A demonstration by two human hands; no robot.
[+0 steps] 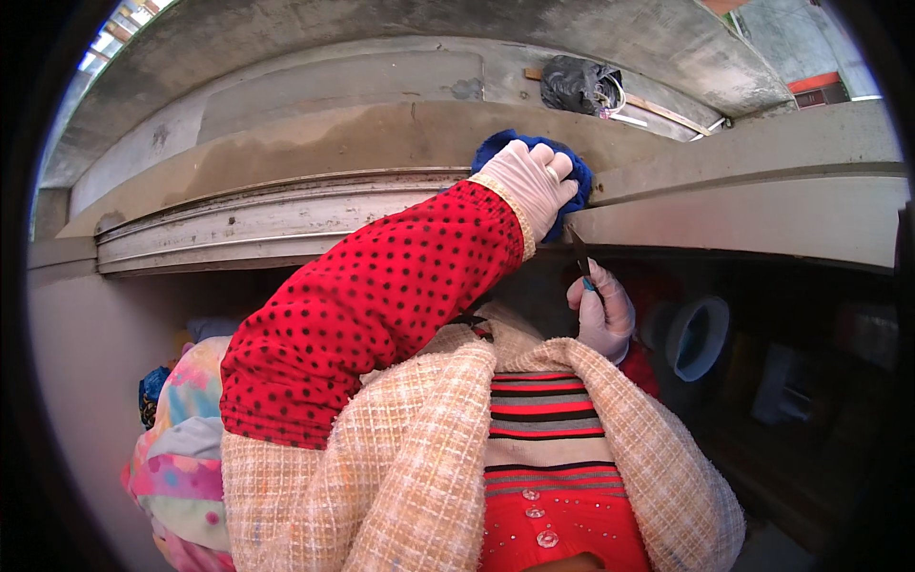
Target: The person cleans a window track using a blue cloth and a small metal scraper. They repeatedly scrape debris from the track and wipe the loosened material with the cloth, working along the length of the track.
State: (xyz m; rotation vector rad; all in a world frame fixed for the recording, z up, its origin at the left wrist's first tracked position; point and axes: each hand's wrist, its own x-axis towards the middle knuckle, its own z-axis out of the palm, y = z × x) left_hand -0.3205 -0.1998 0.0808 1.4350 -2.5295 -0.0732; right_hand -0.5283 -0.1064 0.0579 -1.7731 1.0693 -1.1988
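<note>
My left hand (pixel 532 182), in a thin whitish glove, is shut on a dark blue cloth (pixel 493 148) and presses it onto the window ledge at the right end of the white metal sliding track (pixel 286 225). The palm and part of the cloth's underside are hidden. Lower right, my right hand (pixel 604 311), also gloved, holds a thin dark blade-like tool (pixel 580 250) with a bit of teal near the fingers. Its tip points up towards the frame, close to the cloth. Dirt specks show along the track.
Beyond the track runs a concrete sill (pixel 343 139) with a damp, darker patch. A black plastic bag (pixel 575 84) lies outside near a wooden strip. A pale frame panel (pixel 743 214) is at right. Below it, in shadow, is a pale bucket (pixel 699 338). Colourful fabric (pixel 186 457) hangs at lower left.
</note>
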